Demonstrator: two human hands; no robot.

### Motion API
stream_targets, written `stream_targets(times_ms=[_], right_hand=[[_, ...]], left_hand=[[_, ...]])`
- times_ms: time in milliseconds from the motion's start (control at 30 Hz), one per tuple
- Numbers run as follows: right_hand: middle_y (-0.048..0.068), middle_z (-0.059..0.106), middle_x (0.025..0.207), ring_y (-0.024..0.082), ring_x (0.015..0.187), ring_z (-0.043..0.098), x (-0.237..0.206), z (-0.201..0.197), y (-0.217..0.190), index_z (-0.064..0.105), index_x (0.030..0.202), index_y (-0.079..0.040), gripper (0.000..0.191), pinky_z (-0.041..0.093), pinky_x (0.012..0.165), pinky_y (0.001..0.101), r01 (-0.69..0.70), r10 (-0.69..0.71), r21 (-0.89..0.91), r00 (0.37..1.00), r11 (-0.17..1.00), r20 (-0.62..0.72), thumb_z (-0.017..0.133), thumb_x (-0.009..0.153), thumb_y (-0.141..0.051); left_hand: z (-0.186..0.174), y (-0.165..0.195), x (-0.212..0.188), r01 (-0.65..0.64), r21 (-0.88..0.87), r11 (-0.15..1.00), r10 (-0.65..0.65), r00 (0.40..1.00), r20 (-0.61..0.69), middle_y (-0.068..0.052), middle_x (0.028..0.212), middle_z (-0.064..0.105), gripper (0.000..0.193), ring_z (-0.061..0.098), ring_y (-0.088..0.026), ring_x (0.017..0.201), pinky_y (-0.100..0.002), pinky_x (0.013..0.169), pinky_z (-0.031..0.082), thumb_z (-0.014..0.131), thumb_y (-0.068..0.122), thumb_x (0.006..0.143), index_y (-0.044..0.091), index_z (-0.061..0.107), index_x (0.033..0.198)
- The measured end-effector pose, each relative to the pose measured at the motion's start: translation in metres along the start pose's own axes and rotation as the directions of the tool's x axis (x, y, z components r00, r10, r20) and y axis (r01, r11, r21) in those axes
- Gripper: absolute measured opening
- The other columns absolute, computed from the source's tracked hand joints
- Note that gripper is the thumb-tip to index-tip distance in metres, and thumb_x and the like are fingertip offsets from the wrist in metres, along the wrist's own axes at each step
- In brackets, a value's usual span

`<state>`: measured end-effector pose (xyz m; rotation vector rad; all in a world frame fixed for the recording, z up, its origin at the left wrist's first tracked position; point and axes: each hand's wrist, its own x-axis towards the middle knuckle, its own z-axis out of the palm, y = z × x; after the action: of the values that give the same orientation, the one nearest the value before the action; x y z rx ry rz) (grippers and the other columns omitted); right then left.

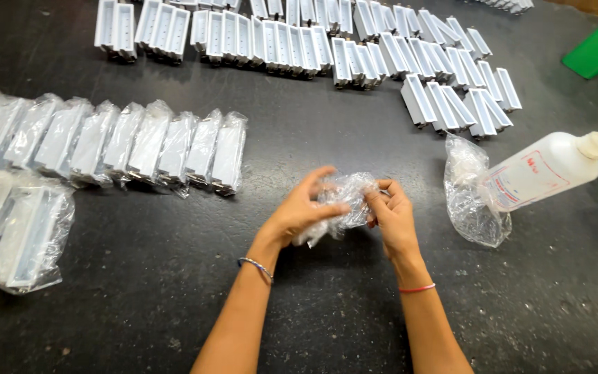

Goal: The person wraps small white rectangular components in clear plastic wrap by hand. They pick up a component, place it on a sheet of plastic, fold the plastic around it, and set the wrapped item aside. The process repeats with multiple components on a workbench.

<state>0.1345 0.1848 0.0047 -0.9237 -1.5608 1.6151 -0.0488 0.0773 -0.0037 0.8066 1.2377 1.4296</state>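
1. A dark, speckled stone-like table (pixel 313 325) carries rows of bare white rectangular trays (pixel 299 41) and glossy bagged trays (pixel 126 142).
2. A white plastic bottle (pixel 548 170) lies on its side.
3. The left hand (pixel 299 211) and right hand (pixel 392 218), fingers curled nearly closed, pinch a crinkled clear plastic bag (pixel 344 201) between them above the table's middle.

A crumpled clear plastic bag (pixel 340 201) sits between both hands at the desk's middle. To its left, 1 row of white parts in clear bags (pixel 126 142) runs across the desk, with 2 larger bagged parts (pixel 22 232) below it. At right, a loose clear bag (pixel 470 201) lies beside a white bottle's red-and-white label (pixel 527 179).
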Motion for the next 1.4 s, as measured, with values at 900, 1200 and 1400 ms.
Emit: stream_targets(times_ms=[900,1200,1400], right_hand=[[0.010,0.072,0.090,0.017,0.081,0.067,0.001,-0.029,-0.021,0.070,0.100,-0.001,0.021,0.057,0.074,0.0300,0.140,-0.234,-0.428,0.956,0.893,-0.176,0.064,0.103,-0.021],[0.009,0.073,0.119,0.015,0.084,0.072,0.003,-0.001,0.003,0.065,0.133,-0.010,0.036,0.059,0.069,0.0263,0.166,-0.169,-0.525,0.985,0.835,0.043,0.058,0.098,-0.006],[0.017,0.058,0.141,0.023,0.076,0.073,-0.001,0.002,-0.019,0.026,0.156,-0.019,0.083,0.053,0.050,0.0306,-0.098,0.091,-0.506,0.995,0.857,-0.040,0.066,0.085,0.001]], left_hand=[[-0.026,0.000,0.001,-0.099,0.144,0.985,0.141,0.939,-0.314,-0.001,0.083,0.069,0.038,0.059,-0.011,0.076,-0.027,0.069,0.051,0.086,0.030,0.075,0.007,0.076,0.103],[-0.024,-0.013,0.007,-0.113,0.127,0.985,0.144,0.951,-0.272,-0.002,0.084,0.073,0.029,0.062,-0.009,0.076,-0.024,0.068,0.051,0.073,0.029,0.092,0.004,0.078,0.105],[-0.036,-0.019,0.009,-0.138,0.105,0.985,0.164,0.935,-0.315,-0.005,0.099,0.076,0.039,0.075,-0.014,0.091,-0.026,0.080,0.058,0.073,0.016,0.085,0.002,0.070,0.121]])
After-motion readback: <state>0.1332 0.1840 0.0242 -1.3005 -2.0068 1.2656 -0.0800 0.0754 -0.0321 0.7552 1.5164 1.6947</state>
